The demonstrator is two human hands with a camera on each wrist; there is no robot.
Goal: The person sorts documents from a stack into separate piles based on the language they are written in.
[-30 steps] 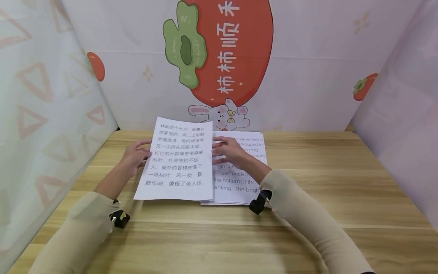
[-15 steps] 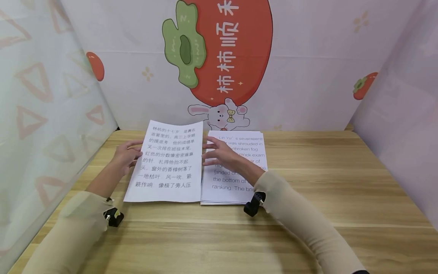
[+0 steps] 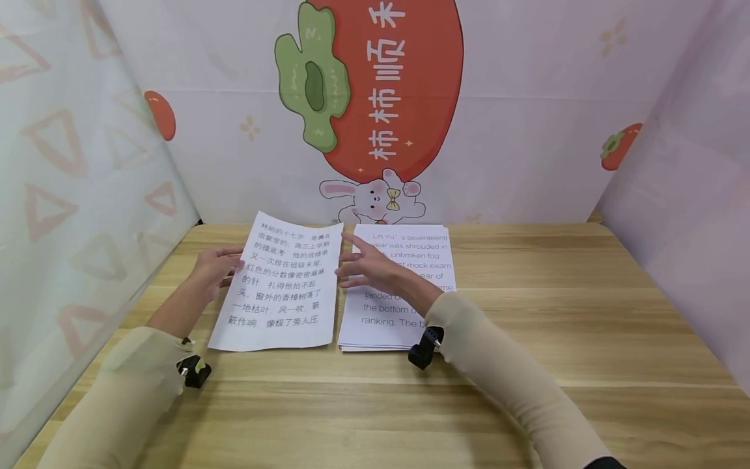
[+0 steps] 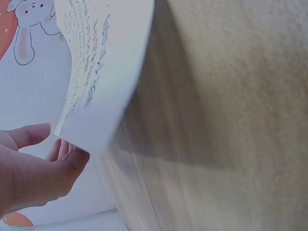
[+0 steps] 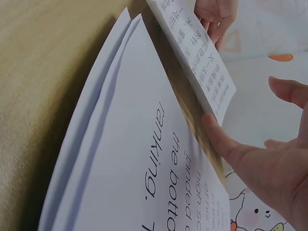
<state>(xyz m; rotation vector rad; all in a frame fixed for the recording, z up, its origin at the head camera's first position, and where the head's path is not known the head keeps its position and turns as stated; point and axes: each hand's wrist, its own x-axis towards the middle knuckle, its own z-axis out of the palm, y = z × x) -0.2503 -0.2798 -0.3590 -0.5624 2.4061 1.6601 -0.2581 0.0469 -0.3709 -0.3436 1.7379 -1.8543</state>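
Note:
A white sheet (image 3: 275, 286) printed with Chinese characters is held slightly raised and tilted over the left part of the table. My left hand (image 3: 213, 270) is at its left edge; the left wrist view shows fingers (image 4: 72, 156) behind the bending sheet and the thumb apart from it. My right hand (image 3: 375, 264) has spread fingers at the sheet's right edge; in the right wrist view one fingertip (image 5: 210, 122) meets that edge. Under the right hand lies a stack of white papers (image 3: 375, 332), its top page in English print, partly hidden by hand and forearm.
The wooden table (image 3: 375, 404) has visible wood surface in front of the papers and to their right. A printed cloth backdrop (image 3: 515, 163) with a red fruit and a rabbit stands behind, with cloth walls at both sides.
Both hands and the Chinese-print sheet have moved left, off the English-print stack, and a gap now shows between them. The sheet's top edge has dropped and its right side bends more.

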